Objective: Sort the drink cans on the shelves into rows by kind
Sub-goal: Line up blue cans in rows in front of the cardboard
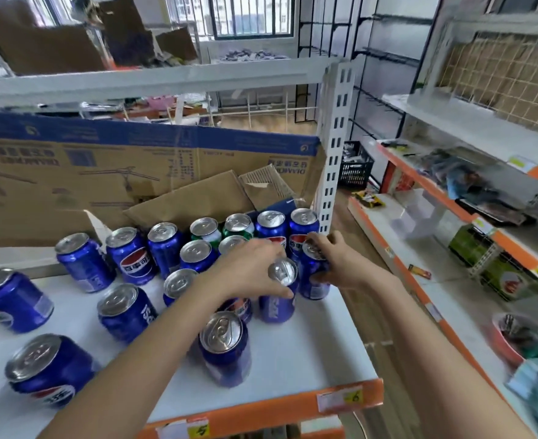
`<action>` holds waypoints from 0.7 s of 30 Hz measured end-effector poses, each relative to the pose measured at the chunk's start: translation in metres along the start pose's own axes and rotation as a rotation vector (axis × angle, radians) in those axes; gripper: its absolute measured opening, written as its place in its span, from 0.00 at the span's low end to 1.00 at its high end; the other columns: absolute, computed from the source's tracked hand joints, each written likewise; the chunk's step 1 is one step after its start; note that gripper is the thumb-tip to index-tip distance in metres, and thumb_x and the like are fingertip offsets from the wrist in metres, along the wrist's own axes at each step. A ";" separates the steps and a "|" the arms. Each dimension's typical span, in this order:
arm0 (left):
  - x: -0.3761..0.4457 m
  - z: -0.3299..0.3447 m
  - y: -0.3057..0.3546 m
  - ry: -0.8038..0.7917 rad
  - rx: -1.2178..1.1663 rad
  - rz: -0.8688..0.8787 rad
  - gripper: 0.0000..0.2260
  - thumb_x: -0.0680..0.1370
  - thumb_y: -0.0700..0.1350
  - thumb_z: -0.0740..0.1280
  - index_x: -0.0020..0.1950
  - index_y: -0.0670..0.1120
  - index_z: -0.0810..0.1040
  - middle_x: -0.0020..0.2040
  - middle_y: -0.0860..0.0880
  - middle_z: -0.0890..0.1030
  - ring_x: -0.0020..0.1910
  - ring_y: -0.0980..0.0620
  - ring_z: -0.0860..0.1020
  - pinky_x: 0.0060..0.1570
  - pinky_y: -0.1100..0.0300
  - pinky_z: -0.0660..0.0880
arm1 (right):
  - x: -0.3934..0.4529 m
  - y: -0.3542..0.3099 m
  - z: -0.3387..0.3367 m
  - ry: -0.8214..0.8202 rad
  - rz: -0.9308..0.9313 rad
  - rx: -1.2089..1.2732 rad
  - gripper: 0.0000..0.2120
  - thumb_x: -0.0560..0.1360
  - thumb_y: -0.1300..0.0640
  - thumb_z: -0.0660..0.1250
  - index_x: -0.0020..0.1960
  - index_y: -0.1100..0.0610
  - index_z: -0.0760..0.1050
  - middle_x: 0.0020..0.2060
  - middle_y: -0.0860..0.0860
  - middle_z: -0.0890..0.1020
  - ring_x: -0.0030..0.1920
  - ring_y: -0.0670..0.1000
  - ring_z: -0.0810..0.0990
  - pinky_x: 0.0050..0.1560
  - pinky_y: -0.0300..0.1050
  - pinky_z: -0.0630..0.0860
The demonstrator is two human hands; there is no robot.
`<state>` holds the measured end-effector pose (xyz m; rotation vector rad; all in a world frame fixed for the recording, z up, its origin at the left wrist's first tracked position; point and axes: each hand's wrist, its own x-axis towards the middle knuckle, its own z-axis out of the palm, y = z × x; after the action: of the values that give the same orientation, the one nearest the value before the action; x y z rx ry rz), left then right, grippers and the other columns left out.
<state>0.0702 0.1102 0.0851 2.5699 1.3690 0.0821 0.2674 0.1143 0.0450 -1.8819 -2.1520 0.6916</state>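
Several blue cola cans stand on the white shelf (pixel 308 350), among them a front one (pixel 224 350) and a left group (pixel 128 255). Two green cans (pixel 209 231) stand at the back among the blue ones. My left hand (pixel 248 270) grips a blue can (pixel 278 293) near its top, thumb along the front. My right hand (pixel 337 264) curls around another blue can (pixel 313 274) just to the right, by the shelf post. Both cans stand upright on the shelf.
A large cardboard box (pixel 103 175) with loose flaps lines the shelf's back. A white slotted upright (pixel 332 147) marks the right rear corner. The orange shelf edge (pixel 261 410) carries price tags. A second shelving unit (pixel 451 232) with goods stands to the right across an aisle.
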 end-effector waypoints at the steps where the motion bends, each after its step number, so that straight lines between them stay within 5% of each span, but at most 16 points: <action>1: 0.008 -0.003 -0.003 0.019 0.005 -0.031 0.26 0.67 0.61 0.73 0.59 0.50 0.73 0.56 0.51 0.77 0.57 0.50 0.74 0.50 0.56 0.71 | 0.002 0.001 0.000 0.010 -0.015 -0.004 0.38 0.70 0.58 0.72 0.73 0.50 0.54 0.66 0.55 0.60 0.64 0.59 0.69 0.63 0.51 0.71; 10: 0.055 0.006 -0.014 0.093 0.224 -0.203 0.30 0.69 0.68 0.66 0.55 0.43 0.77 0.53 0.44 0.79 0.58 0.44 0.73 0.50 0.52 0.70 | 0.023 0.008 -0.012 -0.079 -0.042 -0.178 0.40 0.73 0.59 0.68 0.75 0.41 0.50 0.65 0.58 0.64 0.66 0.60 0.66 0.65 0.47 0.66; 14: 0.057 0.001 -0.017 -0.008 0.122 -0.182 0.25 0.69 0.62 0.71 0.54 0.43 0.73 0.53 0.44 0.78 0.54 0.44 0.75 0.44 0.54 0.69 | 0.025 0.011 -0.018 -0.109 -0.018 -0.127 0.40 0.71 0.59 0.70 0.73 0.35 0.52 0.62 0.55 0.62 0.64 0.62 0.69 0.64 0.53 0.70; 18: 0.052 -0.008 -0.026 -0.161 0.017 -0.067 0.28 0.70 0.50 0.74 0.68 0.49 0.69 0.64 0.47 0.73 0.63 0.46 0.70 0.56 0.54 0.69 | 0.023 -0.001 -0.009 0.022 0.096 -0.047 0.46 0.65 0.41 0.74 0.73 0.50 0.50 0.64 0.57 0.61 0.63 0.62 0.71 0.61 0.53 0.72; 21: 0.046 -0.008 -0.029 -0.205 0.072 -0.013 0.31 0.71 0.47 0.73 0.71 0.53 0.65 0.67 0.46 0.68 0.66 0.45 0.66 0.62 0.52 0.67 | 0.026 -0.011 0.000 0.146 0.114 -0.135 0.43 0.66 0.40 0.73 0.69 0.57 0.55 0.63 0.59 0.64 0.60 0.62 0.73 0.57 0.52 0.74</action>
<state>0.0714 0.1656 0.0842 2.5425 1.3345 -0.2308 0.2531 0.1390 0.0458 -2.0665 -2.0605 0.4228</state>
